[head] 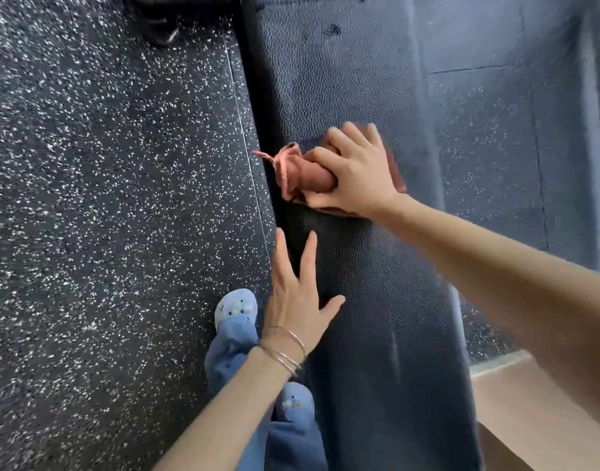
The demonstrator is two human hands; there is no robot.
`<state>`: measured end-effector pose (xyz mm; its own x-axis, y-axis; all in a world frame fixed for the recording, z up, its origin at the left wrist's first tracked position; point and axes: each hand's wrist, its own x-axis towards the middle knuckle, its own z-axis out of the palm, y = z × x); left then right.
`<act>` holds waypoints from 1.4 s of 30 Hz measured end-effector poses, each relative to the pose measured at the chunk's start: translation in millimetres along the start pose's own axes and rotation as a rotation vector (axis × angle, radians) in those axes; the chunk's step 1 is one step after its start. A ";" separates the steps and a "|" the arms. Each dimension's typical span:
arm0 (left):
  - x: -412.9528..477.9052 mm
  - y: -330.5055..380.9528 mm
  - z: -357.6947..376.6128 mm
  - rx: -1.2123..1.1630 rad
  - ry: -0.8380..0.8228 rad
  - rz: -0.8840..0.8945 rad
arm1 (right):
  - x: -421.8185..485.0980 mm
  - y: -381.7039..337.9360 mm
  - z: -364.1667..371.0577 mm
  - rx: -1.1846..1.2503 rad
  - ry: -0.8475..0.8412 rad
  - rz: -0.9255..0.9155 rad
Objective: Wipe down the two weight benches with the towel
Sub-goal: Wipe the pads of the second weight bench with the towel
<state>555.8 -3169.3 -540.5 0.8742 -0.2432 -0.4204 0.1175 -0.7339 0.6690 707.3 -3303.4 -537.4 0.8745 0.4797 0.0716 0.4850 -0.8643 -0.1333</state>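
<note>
Bench: one weight bench (359,79) is in view. Its black, pebble-textured pad runs from the top centre of the frame to the bottom centre.

Towel: the reddish-pink towel (302,175) lies bunched on the pad at the centre of the frame, close to the pad's left edge. A loose corner points left, past that edge.

Right hand (356,171): it enters from the right side of the frame. Its fingers and thumb are curled round the towel, with the palm bearing down on it against the pad.

Left hand (295,300): it sits below the towel, at lower centre, over the pad's left edge. Its fingers are straight and spread and hold nothing. Contact with the pad cannot be confirmed. Thin bangles (285,351) circle the wrist.

Surroundings: a black speckled floor (105,198) fills the left of the frame and shows again on the right. Two light blue shoes (235,309) and blue trouser legs (230,355) stand just beside the pad's left edge, partly hidden by the left forearm. A tan surface (529,419) occupies the lower right corner. A dark object (166,25) sits at the upper left, too blurred to identify.
</note>
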 end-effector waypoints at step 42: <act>68.8 8.6 -34.9 0.643 0.025 0.244 | -220.7 -46.9 -4.7 0.053 0.013 0.527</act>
<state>633.4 -3170.2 -542.3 0.8517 -0.4404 -0.2839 -0.3806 -0.8924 0.2426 491.6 -3369.4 -542.3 0.9998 -0.0205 -0.0062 -0.0213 -0.9787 -0.2040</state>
